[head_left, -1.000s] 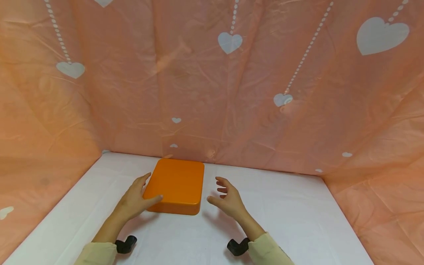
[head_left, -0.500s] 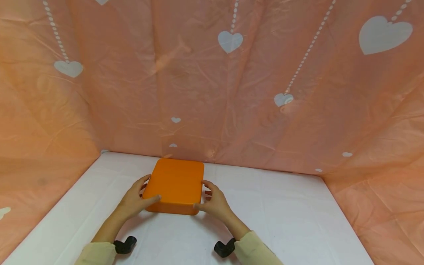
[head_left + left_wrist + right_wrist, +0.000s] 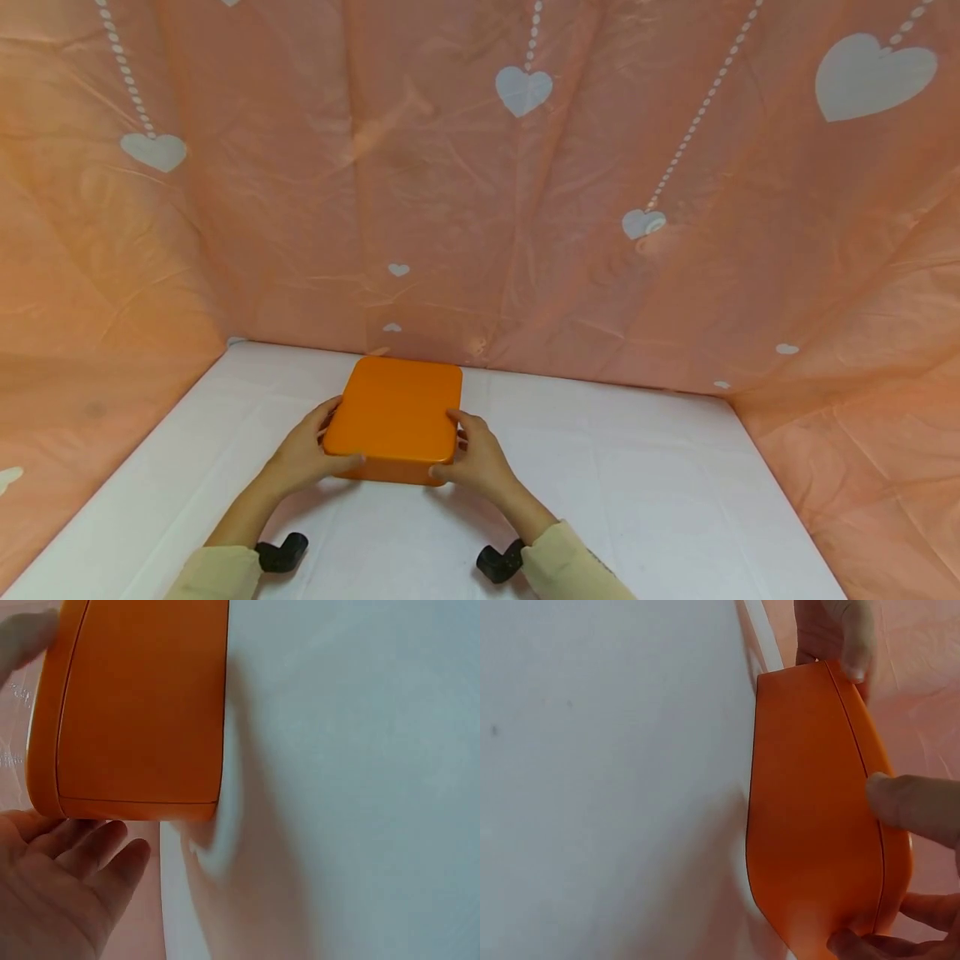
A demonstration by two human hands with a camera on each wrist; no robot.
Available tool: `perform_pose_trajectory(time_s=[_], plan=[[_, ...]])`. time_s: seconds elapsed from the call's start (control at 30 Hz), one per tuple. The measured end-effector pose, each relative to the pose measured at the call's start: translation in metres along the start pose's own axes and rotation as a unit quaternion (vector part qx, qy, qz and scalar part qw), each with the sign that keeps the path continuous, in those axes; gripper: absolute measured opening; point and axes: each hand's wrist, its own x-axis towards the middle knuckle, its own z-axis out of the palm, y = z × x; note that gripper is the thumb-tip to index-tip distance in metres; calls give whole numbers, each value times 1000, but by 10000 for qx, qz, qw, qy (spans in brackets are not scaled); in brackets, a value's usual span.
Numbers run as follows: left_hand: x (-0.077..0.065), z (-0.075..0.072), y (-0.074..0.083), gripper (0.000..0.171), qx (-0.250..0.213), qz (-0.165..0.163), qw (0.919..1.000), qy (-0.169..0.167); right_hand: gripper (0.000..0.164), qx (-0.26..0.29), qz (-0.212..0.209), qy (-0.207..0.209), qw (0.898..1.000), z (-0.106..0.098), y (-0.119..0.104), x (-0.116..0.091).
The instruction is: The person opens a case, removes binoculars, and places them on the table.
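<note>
An orange rectangular box (image 3: 396, 408) with rounded corners lies flat on the white table, near its back edge. A thin seam parts its shallow lid (image 3: 45, 742) from the deeper body (image 3: 142, 712) in the left wrist view. My left hand (image 3: 302, 450) holds the left side, thumb at the front edge of the lid and fingers along the side. At the right front corner my right hand (image 3: 482, 457) grips the box. Its thumb (image 3: 911, 802) presses the lid by the seam, and the other fingers reach round the right side. The inside of the box is hidden.
Pink-orange sheeting (image 3: 525, 250) printed with pale hearts hangs behind and on both sides of the white table (image 3: 637, 483). A black curved piece shows at each wrist, one by the left cuff (image 3: 217, 571) and one by the right cuff (image 3: 573, 567).
My right hand has come left from beside the box and taken hold of its right front corner. My left thumb has dropped slightly at the front edge. The box has stayed in place.
</note>
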Motion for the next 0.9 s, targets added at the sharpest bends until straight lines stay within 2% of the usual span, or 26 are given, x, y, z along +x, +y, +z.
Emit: perform_pose_trajectory(time_s=[0.13,0.4,0.63,0.9], plan=[[-1,0,-1,108,-67,17,10000,-49,87,-170,-23,28,9998,1,-3,0],[-2,-2,-3,107,288,199,9994,-3,86,-414,-227,94,9988,2,-6,-1],[-1,-4,-5,106,230,264,9994,-5,82,-963,-277,126,9949,0,-10,-1],[-1,-6,-1,109,307,100,9994,-115,78,-892,-242,117,9957,3,-10,0]])
